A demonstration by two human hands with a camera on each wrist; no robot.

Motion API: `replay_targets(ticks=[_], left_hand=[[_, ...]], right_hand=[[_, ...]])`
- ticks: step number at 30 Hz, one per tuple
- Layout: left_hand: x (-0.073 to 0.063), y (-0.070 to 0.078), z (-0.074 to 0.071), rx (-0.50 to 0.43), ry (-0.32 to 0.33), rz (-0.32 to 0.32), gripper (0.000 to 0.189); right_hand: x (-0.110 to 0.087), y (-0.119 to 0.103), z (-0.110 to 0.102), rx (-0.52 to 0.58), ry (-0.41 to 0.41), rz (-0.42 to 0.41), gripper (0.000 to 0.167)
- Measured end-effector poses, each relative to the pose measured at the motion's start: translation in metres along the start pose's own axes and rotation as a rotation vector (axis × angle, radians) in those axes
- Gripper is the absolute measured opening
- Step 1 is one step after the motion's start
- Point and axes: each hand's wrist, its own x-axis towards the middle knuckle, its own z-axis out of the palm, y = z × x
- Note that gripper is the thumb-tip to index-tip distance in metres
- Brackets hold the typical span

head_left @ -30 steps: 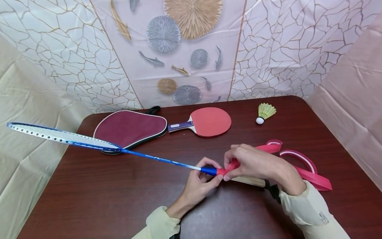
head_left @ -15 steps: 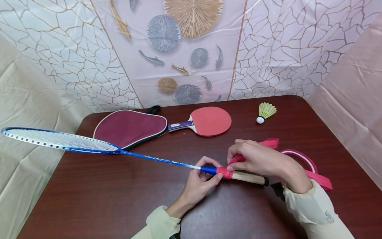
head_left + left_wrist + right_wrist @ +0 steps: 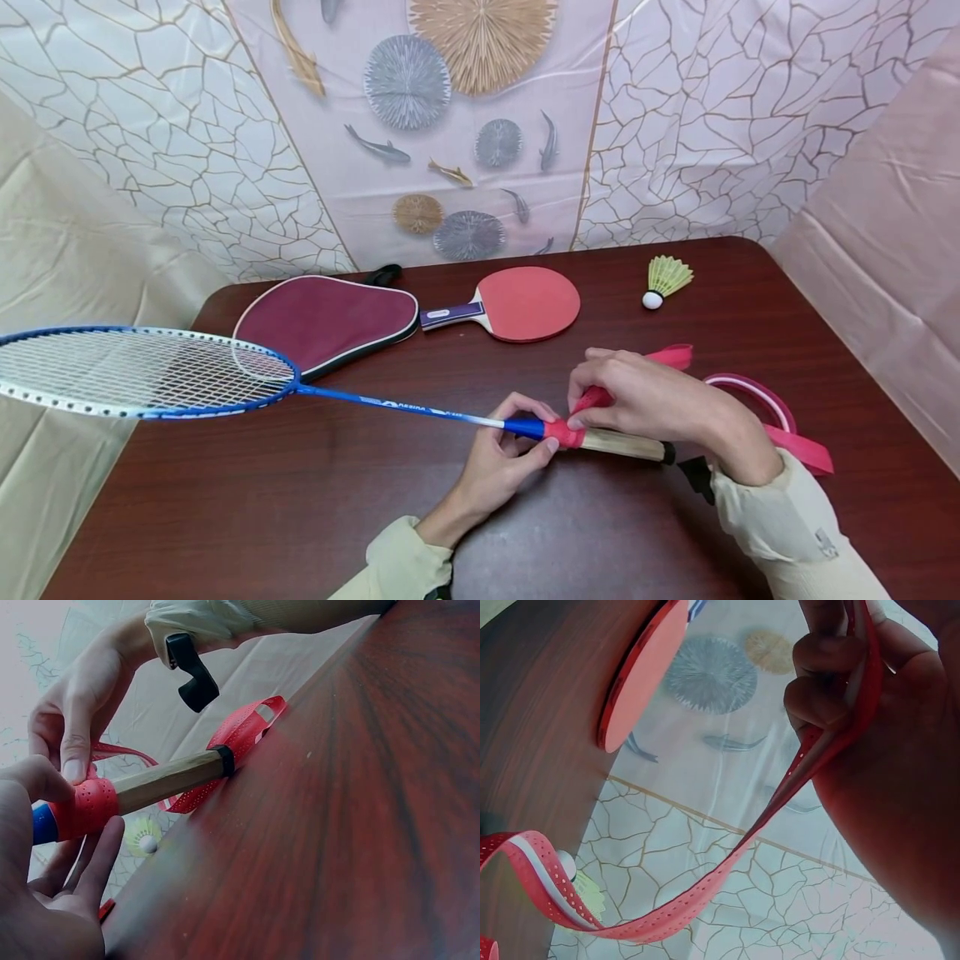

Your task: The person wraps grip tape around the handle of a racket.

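A blue badminton racket (image 3: pixel 375 401) lies across the head view, its strung head at the left. My left hand (image 3: pixel 495 467) pinches its handle near the blue cone, thumb and fingers on the first turns of red perforated grip tape (image 3: pixel 86 808). Beyond the wrapped part, the bare wooden handle (image 3: pixel 622 444) shows, ending in a black butt. My right hand (image 3: pixel 645 400) pinches the tape just where it leaves the handle. From there the loose tape (image 3: pixel 667 919) runs through the right fingers and hangs in a twisted curve, trailing onto the table at the right.
A red table tennis paddle (image 3: pixel 528 304) and a maroon paddle case (image 3: pixel 326 321) lie toward the back of the dark wooden table (image 3: pixel 262 517). A yellow shuttlecock (image 3: pixel 666 282) rests at the back right. Patterned cloth hangs behind.
The right hand has shifted slightly right and up with the tape, uncovering the wooden handle. The racket has rolled, so its strung face shows more. The left hand stays at the cone.
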Motion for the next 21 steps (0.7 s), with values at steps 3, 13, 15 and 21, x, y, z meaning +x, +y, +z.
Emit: replay_targets(ticks=[3, 13, 15, 21], left_hand=[[-0.0005, 0.0003, -0.0004, 0.006, -0.003, -0.008, 0.027], [-0.0012, 0.0011, -0.0006, 0.007, 0.012, -0.015, 0.029], [-0.0012, 0.0005, -0.0005, 0.0, 0.014, -0.007, 0.029], [-0.002, -0.0001, -0.0001, -0.008, 0.016, -0.012, 0.032]], right_hand=[[0.0012, 0.0007, 0.0014, 0.002, -0.012, 0.009, 0.017], [0.0039, 0.0021, 0.0049, 0.019, -0.004, 0.005, 0.017], [0.0043, 0.0029, 0.0054, 0.028, -0.01, 0.008, 0.015], [0.0027, 0.0046, 0.0062, 0.03, -0.049, 0.042, 0.01]])
